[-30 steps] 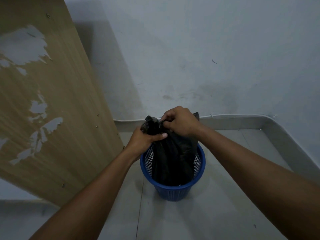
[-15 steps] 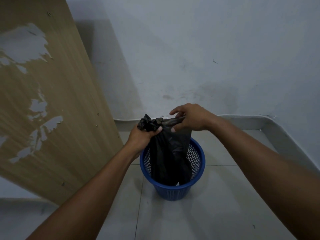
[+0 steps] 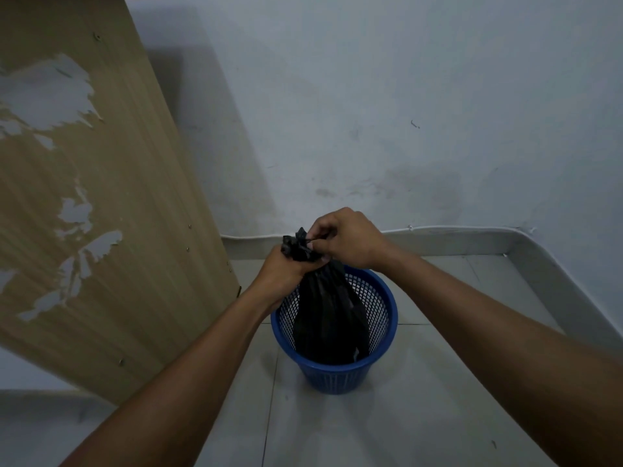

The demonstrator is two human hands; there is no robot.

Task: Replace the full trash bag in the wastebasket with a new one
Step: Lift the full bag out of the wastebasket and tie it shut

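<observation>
A blue mesh wastebasket (image 3: 391, 320) stands on the pale tiled floor (image 3: 421, 419). The black trash bag (image 3: 330, 315) sits inside it, with its bulk down in the basket and its gathered neck drawn up above the far-left part of the rim. The left hand (image 3: 286, 271) is closed in a fist round that neck just above the basket's rim, fingers wrapped tight on the bunched plastic. The right hand (image 3: 347, 241) is pressed up against it, a little higher over the basket. Its fingers are curled, and the thumb and fingertips pinch a thin twisted strand of the bag's top, which pokes out as a crumpled black tuft between the two hands. Both bare forearms reach in over the basket from the near side. To the left of the basket stands a wood-grain panel (image 3: 128, 183), its veneer peeled away in grey patches and a few screw heads showing. Behind the basket runs a grey skirting (image 3: 455, 243) with a thin white cable (image 3: 472, 227) along its top, and above that is the scuffed white wall (image 3: 404, 89)
</observation>
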